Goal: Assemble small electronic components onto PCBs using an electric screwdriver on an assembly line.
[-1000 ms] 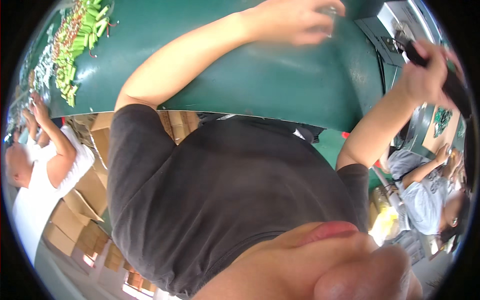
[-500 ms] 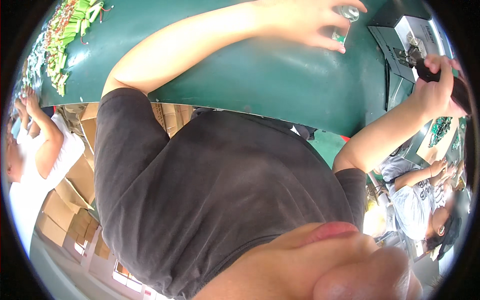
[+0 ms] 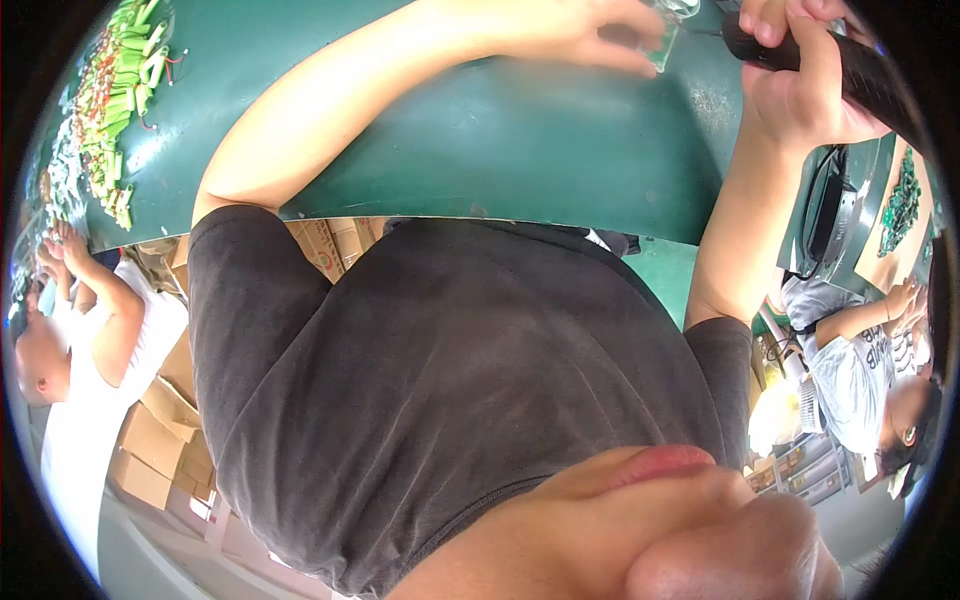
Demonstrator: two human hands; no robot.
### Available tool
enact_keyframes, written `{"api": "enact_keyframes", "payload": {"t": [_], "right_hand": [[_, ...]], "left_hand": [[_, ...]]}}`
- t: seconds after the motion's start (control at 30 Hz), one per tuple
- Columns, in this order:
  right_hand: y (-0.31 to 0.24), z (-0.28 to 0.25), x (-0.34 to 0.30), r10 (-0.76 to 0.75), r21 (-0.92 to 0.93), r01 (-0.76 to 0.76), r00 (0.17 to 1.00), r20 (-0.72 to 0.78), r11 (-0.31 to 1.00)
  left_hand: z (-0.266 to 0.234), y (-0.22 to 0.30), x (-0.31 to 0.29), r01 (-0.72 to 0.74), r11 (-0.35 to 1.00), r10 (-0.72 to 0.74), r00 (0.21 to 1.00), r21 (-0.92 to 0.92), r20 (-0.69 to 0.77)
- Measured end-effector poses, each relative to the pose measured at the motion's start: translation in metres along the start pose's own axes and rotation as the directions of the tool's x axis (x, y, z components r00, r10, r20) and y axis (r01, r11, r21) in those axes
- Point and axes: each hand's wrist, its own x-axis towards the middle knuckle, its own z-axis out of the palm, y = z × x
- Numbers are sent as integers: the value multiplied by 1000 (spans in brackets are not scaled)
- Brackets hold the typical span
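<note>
Well beyond the near edge of the tabletop (image 3: pixel 480 160), the grip of the left hand (image 3: pixel 575 25) pinches a clear-and-green piece (image 3: pixel 667 42); the right hand (image 3: pixel 803 95) clenches a black tool (image 3: pixel 872 78).

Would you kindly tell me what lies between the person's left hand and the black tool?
In the head view, the small clear-and-green piece in the left hand, then green tabletop.
</note>
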Motion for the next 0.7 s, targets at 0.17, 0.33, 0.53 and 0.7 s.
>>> {"api": "enact_keyframes", "payload": {"t": [0.17, 0.33, 0.53, 0.7], "right_hand": [[-8, 5, 3, 20, -3, -20, 999, 45, 1000], [-4, 0, 1, 26, -40, -25, 999, 22, 999], [1, 6, -4, 35, -82, -33, 999, 22, 996], [10, -10, -6, 67, -89, -63, 997, 43, 994]], "left_hand": [[-1, 2, -1, -4, 1000, 4, 1000, -10, 15], [2, 1, -1, -39, 999, 39, 999, 7, 4], [1, 1, -1, -19, 1000, 18, 1000, 23, 6], [2, 2, -3, 0, 1000, 0, 1000, 1, 6]]}}
